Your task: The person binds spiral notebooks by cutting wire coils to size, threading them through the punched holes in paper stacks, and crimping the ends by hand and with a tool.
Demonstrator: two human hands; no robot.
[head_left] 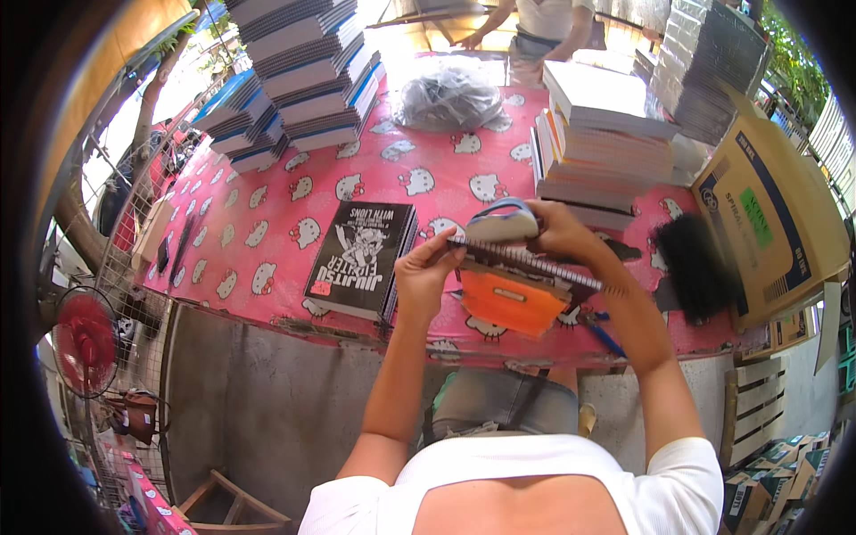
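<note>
My left hand (423, 269) pinches the left end of a spiral-bound book (526, 260), which is tilted above the table with its coil edge up. Below the coil shows an orange panel (504, 301); I cannot tell whether it belongs to the book. My right hand (563, 230) is closed around a rounded white and blue-grey object (501, 223) at the coil edge, its kind unclear. To the left lies a black-covered book (364, 254) with a white drawing, on a small stack. Blue-handled pliers (606, 334) rest near the table's front edge, beside my right forearm.
Tall stacks of spiral-bound books (308, 76) stand at the back left. Paper stacks (597, 152) and a cardboard box (771, 214) are at the right, with a black bristly bundle (695, 267) before the box. A grey plastic bag (448, 96) lies at the back; another person (548, 31) stands beyond.
</note>
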